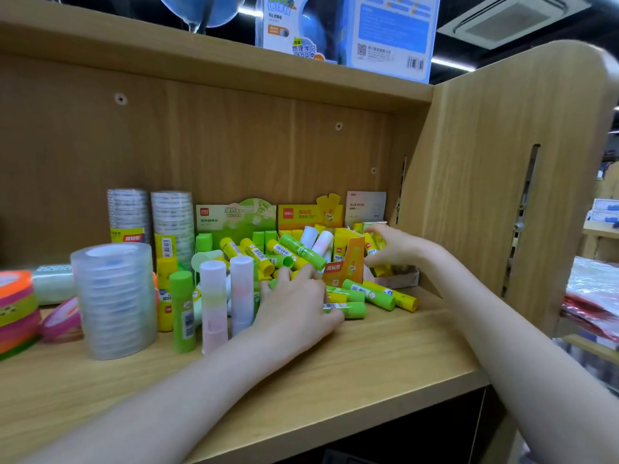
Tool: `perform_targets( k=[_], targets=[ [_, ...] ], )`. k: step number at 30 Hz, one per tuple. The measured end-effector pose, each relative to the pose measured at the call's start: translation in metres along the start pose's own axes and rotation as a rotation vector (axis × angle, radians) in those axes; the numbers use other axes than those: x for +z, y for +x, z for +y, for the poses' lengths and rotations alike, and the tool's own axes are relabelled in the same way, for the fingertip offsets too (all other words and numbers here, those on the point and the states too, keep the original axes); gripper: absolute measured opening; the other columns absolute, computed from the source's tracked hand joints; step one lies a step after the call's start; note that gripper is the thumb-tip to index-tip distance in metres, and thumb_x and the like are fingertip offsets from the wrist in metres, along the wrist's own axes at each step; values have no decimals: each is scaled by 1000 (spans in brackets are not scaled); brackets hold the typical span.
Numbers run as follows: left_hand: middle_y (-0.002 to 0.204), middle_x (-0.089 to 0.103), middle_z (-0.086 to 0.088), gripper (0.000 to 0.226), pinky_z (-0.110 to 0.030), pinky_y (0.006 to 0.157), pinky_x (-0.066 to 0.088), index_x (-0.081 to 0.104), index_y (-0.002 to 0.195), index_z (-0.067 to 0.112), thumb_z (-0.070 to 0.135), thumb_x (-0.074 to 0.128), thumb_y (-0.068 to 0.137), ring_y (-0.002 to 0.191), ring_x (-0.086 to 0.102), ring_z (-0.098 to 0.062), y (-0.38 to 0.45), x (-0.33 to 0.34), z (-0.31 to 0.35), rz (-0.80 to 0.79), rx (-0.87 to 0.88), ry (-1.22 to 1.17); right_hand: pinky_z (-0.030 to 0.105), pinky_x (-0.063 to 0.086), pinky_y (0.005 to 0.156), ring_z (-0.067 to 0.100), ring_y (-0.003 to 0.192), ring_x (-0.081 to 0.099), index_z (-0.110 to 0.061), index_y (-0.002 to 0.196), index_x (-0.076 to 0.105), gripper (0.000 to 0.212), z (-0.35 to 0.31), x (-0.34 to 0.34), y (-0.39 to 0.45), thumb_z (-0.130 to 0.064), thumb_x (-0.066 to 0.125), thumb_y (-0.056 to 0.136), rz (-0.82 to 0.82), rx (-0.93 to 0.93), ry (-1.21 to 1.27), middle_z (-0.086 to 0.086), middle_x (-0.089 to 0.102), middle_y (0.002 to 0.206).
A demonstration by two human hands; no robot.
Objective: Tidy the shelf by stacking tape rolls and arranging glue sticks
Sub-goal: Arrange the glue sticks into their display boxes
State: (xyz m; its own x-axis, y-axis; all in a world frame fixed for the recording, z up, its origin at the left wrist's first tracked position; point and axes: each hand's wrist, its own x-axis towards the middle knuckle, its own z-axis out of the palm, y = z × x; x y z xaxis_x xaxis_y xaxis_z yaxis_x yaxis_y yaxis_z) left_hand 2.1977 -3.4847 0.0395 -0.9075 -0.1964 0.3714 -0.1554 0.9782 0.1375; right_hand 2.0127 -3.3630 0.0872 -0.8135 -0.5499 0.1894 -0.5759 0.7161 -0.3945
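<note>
Dozens of glue sticks lie jumbled on the shelf, so we should gather a few at a time, turn them the same way, and stand them in the boxes rather than shove the heap. Our left hand lies spread over the pile's near edge, fingers curled on a green stick. Our right hand pinches yellow sticks in the white box at the far right. The orange box sits between our hands; clear tape rolls stand stacked well left of the left hand
</note>
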Motion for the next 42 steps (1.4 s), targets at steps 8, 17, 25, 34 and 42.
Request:
perform_targets(
  k=[8,17,25,34,42],
  targets=[
    [122,44,2,31,-41,99,24,57,106,21,41,39,91,119,31,-23,1,7,-2,50,70,16,36,52,74,29,103,54,-31,128,40,61,3,11,-5,-7,63,78,-1,-23,186,11,41,125],
    [119,52,8,56,-31,103,6,62,102,24,45,18,74,123,31,-14,2,10,-7,154,171,38,21,39,58,18,71,46,-27,117,43,44,-3,6,-23,-8,60,81,416,-159,220,10,34,110],
    [124,55,4,69,-32,107,2,65,106,17,47,13,73,127,32,-13,-1,9,-3,167,210,50,28,44,78,21,89,48,-34,99,45,32,-9,-4,-82,-20,62,75,433,-347,414,7,52,88],
    [127,54,2,91,-42,104,13,51,122,23,60,-2,59,124,34,-22,-12,12,4,97,279,138,27,42,87,10,93,52,-49,96,45,31,3,28,-136,-33,67,82,304,-332,379,2,52,105],
    [143,39,-4,82,-36,113,5,18,144,11,43,27,70,136,23,-19,-18,6,3,85,257,47,14,28,100,-3,132,30,-56,127,29,49,-19,39,-123,-35,54,90,97,-390,293,-21,35,142]
  ],
)
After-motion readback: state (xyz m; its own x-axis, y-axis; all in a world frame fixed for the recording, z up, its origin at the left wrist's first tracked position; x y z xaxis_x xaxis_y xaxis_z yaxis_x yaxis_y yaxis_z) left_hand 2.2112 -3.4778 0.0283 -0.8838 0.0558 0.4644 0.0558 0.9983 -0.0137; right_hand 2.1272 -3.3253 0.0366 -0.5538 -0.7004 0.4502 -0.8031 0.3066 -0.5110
